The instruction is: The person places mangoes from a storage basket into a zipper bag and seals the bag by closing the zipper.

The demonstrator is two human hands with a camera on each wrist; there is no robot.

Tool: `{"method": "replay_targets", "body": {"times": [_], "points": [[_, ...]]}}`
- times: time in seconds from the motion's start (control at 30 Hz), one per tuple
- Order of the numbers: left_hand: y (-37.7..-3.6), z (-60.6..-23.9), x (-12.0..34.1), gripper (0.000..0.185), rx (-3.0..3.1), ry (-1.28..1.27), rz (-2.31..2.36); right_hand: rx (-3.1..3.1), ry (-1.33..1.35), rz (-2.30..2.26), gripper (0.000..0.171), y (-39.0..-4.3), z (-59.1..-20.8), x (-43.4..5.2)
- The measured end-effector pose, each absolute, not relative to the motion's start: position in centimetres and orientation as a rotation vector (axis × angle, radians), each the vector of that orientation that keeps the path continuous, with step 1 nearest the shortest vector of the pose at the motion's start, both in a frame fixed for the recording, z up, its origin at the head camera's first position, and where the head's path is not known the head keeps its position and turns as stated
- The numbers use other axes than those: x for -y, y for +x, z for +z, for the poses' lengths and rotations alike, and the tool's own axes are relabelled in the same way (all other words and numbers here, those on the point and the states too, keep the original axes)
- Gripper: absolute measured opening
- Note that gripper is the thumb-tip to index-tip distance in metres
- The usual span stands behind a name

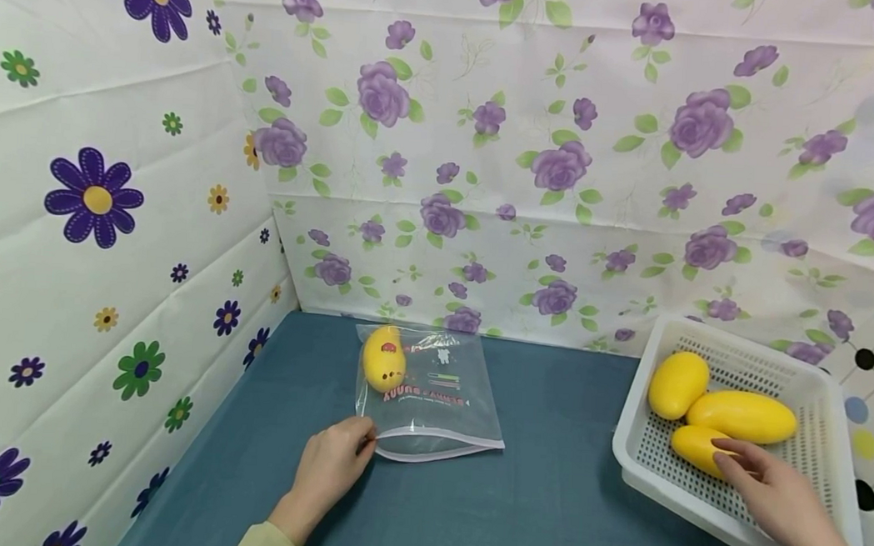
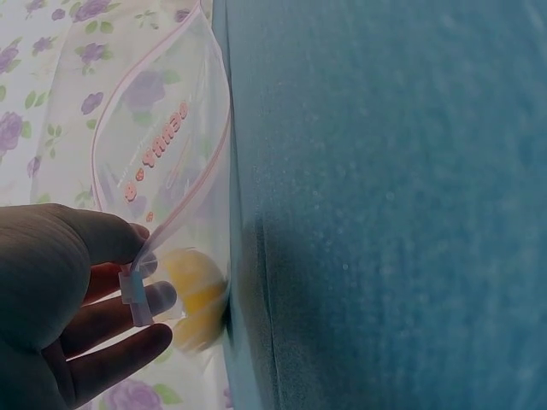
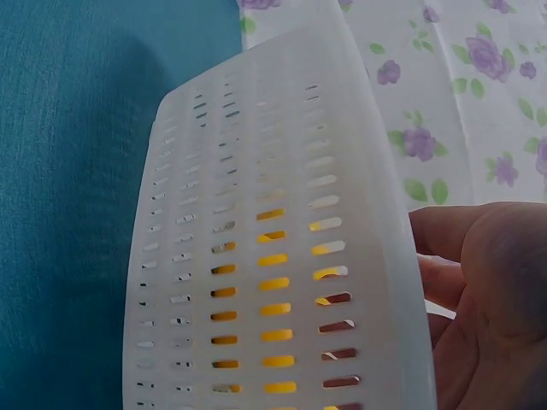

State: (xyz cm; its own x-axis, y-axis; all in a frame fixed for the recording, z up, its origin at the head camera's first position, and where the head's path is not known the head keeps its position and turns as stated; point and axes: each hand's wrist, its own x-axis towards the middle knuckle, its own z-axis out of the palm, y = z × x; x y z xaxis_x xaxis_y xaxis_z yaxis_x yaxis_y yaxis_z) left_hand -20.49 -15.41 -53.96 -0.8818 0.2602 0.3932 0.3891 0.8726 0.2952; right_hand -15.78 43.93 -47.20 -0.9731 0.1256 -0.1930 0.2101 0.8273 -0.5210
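1. The left hand (image 1: 331, 465) sits at the near left corner of a clear zip bag (image 1: 430, 394), thumb and fingers pinching the bag's white slider tab (image 2: 132, 290); the left wrist view shows the thumb on top and the fingers curled underneath
2. The bag is thin glossy plastic with pink lettering and a pink-edged zip strip, lying flat on the teal tablecloth (image 1: 542, 513), which looks like a soft, slightly fuzzy fabric
3. Inside the bag, up in the far left corner, there's one yellow mango (image 1: 383, 358): smooth, egg-shaped, with a small red sticker on it
4. The right hand (image 1: 772, 494) is reaching into a white plastic basket (image 1: 834, 414) on the right side of the table, fingers fairly straight and resting on the nearest mango (image 1: 697, 448); can't tell if it's actually gripping it
5. The basket is rigid, rectangular, with slotted walls and a perforated floor, and it's tipped up a bit at the near edge
6. Two more mangoes in there: a rounder one (image 1: 678, 385) at the back left and a longer oval one (image 1: 742, 416) just beside it, both touching
7. The walls around are flowery cloth (image 1: 565, 147), purple roses on white
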Motion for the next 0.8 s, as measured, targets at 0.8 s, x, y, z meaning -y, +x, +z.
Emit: {"method": "replay_targets", "body": {"times": [0.8], "points": [[-20.47, -54.2, 15.32, 0.019, 2.679, -0.444, -0.542, -2.871, 0.228, -0.69, 0.079, -16.31, -47.55, -44.29]]}}
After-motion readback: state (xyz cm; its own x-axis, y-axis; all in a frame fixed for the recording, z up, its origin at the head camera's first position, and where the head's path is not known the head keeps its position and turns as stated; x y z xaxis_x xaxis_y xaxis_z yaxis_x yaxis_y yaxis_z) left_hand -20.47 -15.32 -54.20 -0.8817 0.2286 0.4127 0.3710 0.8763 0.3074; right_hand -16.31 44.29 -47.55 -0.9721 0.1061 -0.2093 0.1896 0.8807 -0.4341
